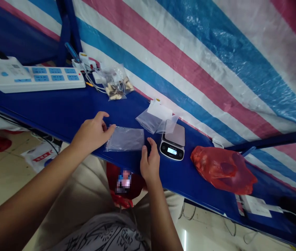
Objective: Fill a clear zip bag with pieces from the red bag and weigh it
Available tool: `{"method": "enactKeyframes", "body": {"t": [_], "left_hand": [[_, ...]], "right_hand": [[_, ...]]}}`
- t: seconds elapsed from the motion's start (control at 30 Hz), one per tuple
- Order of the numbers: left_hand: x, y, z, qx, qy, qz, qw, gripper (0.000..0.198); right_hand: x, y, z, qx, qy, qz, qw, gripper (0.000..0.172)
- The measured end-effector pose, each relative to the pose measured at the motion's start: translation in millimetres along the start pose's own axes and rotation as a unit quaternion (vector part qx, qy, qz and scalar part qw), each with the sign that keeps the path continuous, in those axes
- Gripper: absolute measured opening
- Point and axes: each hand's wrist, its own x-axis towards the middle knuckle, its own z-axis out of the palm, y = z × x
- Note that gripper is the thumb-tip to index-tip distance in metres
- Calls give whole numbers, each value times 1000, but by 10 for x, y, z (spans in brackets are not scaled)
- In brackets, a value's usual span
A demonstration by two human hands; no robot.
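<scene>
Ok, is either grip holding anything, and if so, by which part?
Nothing: both are open. The clear plastic bag lies on the table, with the left grip at its upper-left corner, contact unclear, and the right grip beside its right end.

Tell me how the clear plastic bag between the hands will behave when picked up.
The clear plastic bag is probably floppy: its thin film shows wrinkles. Lying flat, it should be light. Its glossy surface may slide easily over the blue table.

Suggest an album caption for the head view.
Left hand and right hand flank a clear bag near a digital scale.
</scene>
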Motion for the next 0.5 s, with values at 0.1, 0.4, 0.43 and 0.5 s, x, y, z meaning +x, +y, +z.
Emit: {"method": "enactKeyframes", "body": {"t": [0.1,0.4,0.43,0.5], "left_hand": [[-97,2,-64,29,50,21,998,56],[-241,24,338,119,-16,239,964,58],[-266,-21,405,118,-26,232,965,60],[-317,-111,490,116,-30,225,967,62]], "right_hand": [[8,-20,22,-54,1,-29,998,54],[505,-271,278,-239,-173,-204,933,55],[520,-251,295,-245,-186,-200,930,57],[510,-198,307,-248,-198,-191,929,61]]}}
